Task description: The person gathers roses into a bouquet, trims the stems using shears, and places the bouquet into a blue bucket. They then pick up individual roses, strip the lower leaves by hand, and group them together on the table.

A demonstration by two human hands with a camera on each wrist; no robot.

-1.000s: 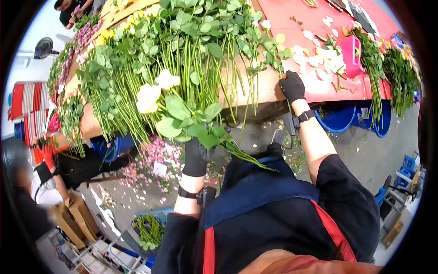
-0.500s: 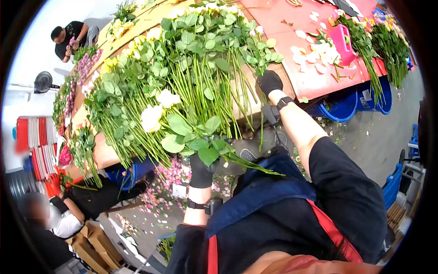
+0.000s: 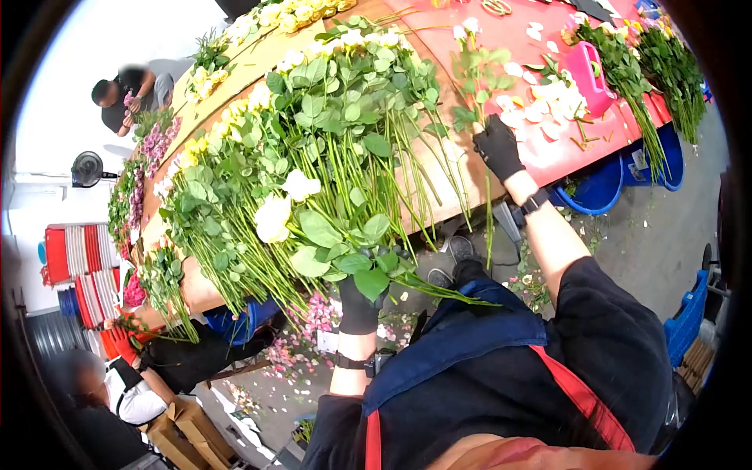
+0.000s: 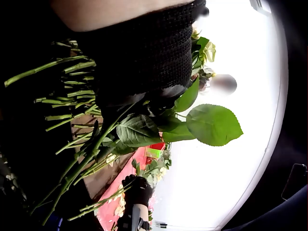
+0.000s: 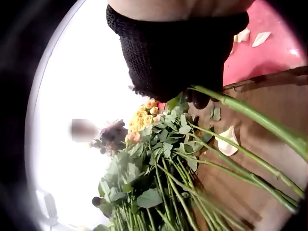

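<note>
Tabletop (image 3: 200,288), roses (image 3: 272,220) in both hands (image 3: 363,307) (image 3: 498,147)

Bright white wall (image 3: 70,102), grey floor (image 3: 630,227)

Cream roses (image 3: 274,218), green leaves (image 3: 319,228), black-gloved hands (image 3: 499,149), red-and-white striped stack (image 3: 78,254); worktop (image 3: 560,160) part red, blooms (image 3: 305,12) towards its far edge seemingly yellow.

The head view is bright and mostly sharp, though its fisheye lens bows the front edge of the long brown wooden table (image 3: 202,288) and blackens the corners. The plain white wall (image 3: 172,35) is nearly washed out. White glare fills much of both wrist views; in the left, a broad green leaf (image 4: 215,125) glows beside deep shadow. In the right, a highlight glints on the smooth red table covering (image 5: 284,29).
</note>
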